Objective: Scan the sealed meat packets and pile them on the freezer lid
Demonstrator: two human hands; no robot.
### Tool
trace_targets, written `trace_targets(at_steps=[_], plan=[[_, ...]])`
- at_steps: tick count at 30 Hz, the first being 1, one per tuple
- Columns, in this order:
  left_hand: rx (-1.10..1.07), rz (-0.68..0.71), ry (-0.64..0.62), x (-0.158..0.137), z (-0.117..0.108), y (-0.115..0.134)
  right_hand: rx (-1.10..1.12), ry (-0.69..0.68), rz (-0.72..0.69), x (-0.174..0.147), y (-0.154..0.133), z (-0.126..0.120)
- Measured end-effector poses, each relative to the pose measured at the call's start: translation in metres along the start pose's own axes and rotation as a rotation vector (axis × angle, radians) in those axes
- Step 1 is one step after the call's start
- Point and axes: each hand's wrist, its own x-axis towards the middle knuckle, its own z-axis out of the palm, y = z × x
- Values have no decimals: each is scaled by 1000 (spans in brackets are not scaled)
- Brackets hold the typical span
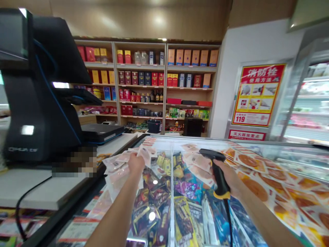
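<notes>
Scanner in the right hand, packets to its left

The left hand (135, 164) pinches the edge of a pale packet (145, 154), its fingers closed narrow around it, over a spread of similar packets (118, 173) on the left side of the freezer (171, 192). The right hand (228, 178) grips a black barcode scanner (219, 173), its fingers wrapped around the handle. The scanner's handle runs steeply downward, while its head juts toward the left, on the side where the pinched packet lies. That packet is at the left fingers and well apart from the scanner, with the freezer's centre divider between them. More pale packets (199, 166) lie just beside the scanner, nearer the right hand.

The handle hides most of the right fingers, so whether one presses a trigger cannot be told. The left fingertips are partly lost against the packet, and its print is too blurred to read. The scanner's cable (228, 219) runs out of the bottom edge, and a pixelated patch covers part of the counter (33, 188).
</notes>
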Motion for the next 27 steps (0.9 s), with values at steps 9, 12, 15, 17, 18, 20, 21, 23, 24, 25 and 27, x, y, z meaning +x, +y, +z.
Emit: trace_targets(at_steps=[9, 12, 15, 17, 18, 20, 21, 23, 24, 25, 27], plan=[[111, 187, 104, -22, -13, 25, 56, 163, -50, 7, -14, -23], [141, 294, 7, -34, -2, 37, 45, 185, -71, 7, -15, -26], [164, 381, -154, -52, 19, 52, 15, 180, -96, 9, -14, -27], [172, 411, -262, -66, 36, 63, -16, 180, -122, 11, -12, -27], [176, 421, -311, -73, 44, 69, -36, 183, -133, 12, -10, -26], [189, 431, -402, -86, 61, 80, -74, 190, -147, 14, -7, -25], [196, 432, -441, -91, 69, 85, -92, 189, -152, 16, -5, -25], [211, 430, -511, -101, 83, 94, -129, 185, -162, 19, -2, -24], [219, 425, -541, -105, 90, 98, -144, 184, -168, 21, -1, -23], [229, 416, -567, -109, 96, 101, -157, 183, -173, 21, -1, -23], [252, 388, -602, -115, 106, 106, -181, 185, -180, 22, -1, -21]])
